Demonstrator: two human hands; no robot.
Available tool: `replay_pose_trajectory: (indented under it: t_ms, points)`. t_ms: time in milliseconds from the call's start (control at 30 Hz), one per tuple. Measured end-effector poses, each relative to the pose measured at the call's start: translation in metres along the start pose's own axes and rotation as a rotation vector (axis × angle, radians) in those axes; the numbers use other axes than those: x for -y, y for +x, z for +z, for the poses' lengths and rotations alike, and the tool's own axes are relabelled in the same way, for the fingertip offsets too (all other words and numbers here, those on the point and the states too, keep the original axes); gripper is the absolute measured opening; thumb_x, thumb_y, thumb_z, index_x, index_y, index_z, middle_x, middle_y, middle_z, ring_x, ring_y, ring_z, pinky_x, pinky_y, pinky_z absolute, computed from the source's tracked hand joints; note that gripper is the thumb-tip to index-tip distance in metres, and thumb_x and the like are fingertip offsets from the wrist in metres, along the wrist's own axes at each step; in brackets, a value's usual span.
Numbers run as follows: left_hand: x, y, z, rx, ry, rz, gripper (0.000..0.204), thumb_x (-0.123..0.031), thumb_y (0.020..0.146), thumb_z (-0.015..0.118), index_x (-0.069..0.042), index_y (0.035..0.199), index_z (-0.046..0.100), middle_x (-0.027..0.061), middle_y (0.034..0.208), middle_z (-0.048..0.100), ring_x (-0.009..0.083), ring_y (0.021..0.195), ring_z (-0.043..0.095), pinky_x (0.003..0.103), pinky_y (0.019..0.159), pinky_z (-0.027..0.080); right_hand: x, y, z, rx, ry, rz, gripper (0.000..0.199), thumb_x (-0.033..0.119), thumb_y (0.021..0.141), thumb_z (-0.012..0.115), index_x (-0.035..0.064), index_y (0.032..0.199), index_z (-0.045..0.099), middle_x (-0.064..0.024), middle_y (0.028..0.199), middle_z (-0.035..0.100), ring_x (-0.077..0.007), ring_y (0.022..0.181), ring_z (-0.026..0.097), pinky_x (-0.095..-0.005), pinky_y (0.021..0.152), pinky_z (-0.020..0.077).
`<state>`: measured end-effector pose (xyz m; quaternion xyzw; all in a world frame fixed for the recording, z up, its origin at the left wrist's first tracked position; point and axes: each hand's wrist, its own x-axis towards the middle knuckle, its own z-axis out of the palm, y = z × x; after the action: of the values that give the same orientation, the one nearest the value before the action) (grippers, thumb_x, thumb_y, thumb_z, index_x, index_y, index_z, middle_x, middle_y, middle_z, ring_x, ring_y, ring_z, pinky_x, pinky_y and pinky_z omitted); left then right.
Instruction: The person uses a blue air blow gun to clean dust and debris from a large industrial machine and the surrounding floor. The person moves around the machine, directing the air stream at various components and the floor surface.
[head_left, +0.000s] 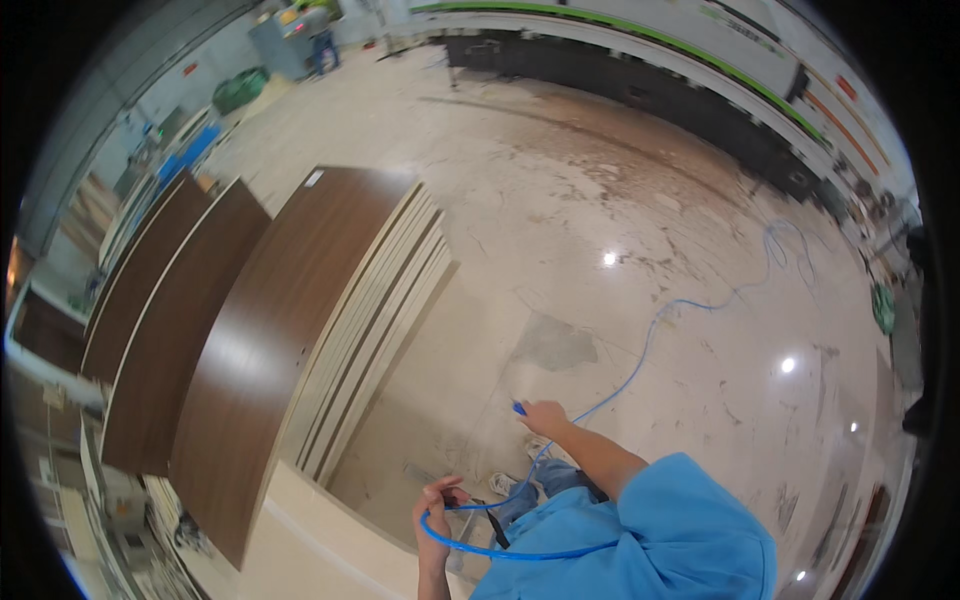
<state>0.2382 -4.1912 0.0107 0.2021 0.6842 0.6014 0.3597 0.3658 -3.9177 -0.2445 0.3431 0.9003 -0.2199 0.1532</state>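
Note:
My left hand (pixel 436 508) is at the lower middle, beside the near end of the board stack, its fingers curled. A bright blue hose (pixel 515 553) bends around this hand and runs back to my blue shirt; the fingers seem closed on it. Farther forward and to the right, my right hand (pixel 543 418) is closed around a small blue object (pixel 518 408). Only its end sticks out of the fist, so its kind cannot be made out. From near my legs the hose passes under my right forearm and trails across the floor to the far right.
At my left lies a stack of dark brown wood-grain boards (pixel 290 290) with pale edges, more brown panels (pixel 185 330) beyond it. A pale board (pixel 320 545) is close by. A long machine with a green stripe (pixel 640 35) spans the back. A person (pixel 322 40) stands far off.

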Motion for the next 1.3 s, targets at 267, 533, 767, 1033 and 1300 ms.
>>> replay_pose_trajectory:
  t_ms: [267, 533, 767, 1033, 1300]
  points:
    - [-0.002, 0.028, 0.073, 0.401, 0.121, 0.032, 0.054, -0.043, 0.108, 0.037, 0.002, 0.113, 0.067, 0.0074, 0.088, 0.067, 0.0161, 0.086, 0.062, 0.031, 0.081, 0.049, -0.142, -0.147, 0.024, -0.082, 0.185, 0.496, 0.043, 0.048, 0.093, 0.059, 0.014, 0.119, 0.066, -0.0135, 0.098, 0.073, -0.0327, 0.095, 0.07, -0.049, 0.078, 0.0543]
    - [-0.028, 0.021, 0.228, 0.501, 0.285, 0.265, 0.051, -0.043, 0.107, 0.041, 0.0, 0.11, 0.066, 0.0066, 0.088, 0.065, 0.016, 0.089, 0.061, 0.032, 0.082, 0.049, -0.268, -0.259, 0.054, -0.258, 0.641, 0.58, 0.054, 0.052, 0.098, 0.048, 0.0113, 0.132, 0.059, -0.0162, 0.11, 0.071, -0.0379, 0.103, 0.066, -0.0495, 0.087, 0.0523]
    - [-0.13, 0.026, 0.364, 0.19, 0.273, 0.999, 0.054, -0.046, 0.107, 0.04, 0.003, 0.114, 0.063, 0.0098, 0.101, 0.063, 0.0202, 0.092, 0.058, 0.036, 0.086, 0.047, -0.367, -0.49, 0.222, -0.426, 1.321, 1.368, 0.046, 0.045, 0.099, 0.051, 0.0007, 0.101, 0.063, -0.0203, 0.084, 0.07, -0.0366, 0.076, 0.068, -0.0448, 0.071, 0.0533]
    - [-0.182, 0.195, 0.44, -0.025, 0.426, 0.619, 0.071, -0.062, 0.099, 0.045, -0.004, 0.14, 0.048, 0.0178, 0.127, 0.058, 0.0251, 0.107, 0.059, 0.04, 0.094, 0.048, -0.443, -0.639, 0.291, -1.701, 2.267, 1.414, 0.054, 0.052, 0.101, 0.049, 0.0019, 0.082, 0.05, -0.0116, 0.064, 0.057, -0.0184, 0.047, 0.054, -0.0323, 0.043, 0.0466]
    - [-0.225, 0.3, 0.625, 0.096, 0.019, 0.549, 0.089, -0.072, 0.095, 0.04, -0.003, 0.151, 0.032, 0.0338, 0.15, 0.031, 0.0404, 0.14, 0.036, 0.041, 0.115, 0.034, -0.578, -0.601, 0.268, -1.096, 2.369, 1.333, 0.046, 0.046, 0.104, 0.048, 0.0019, 0.097, 0.055, -0.014, 0.068, 0.062, -0.02, 0.049, 0.058, -0.0394, 0.044, 0.0497]
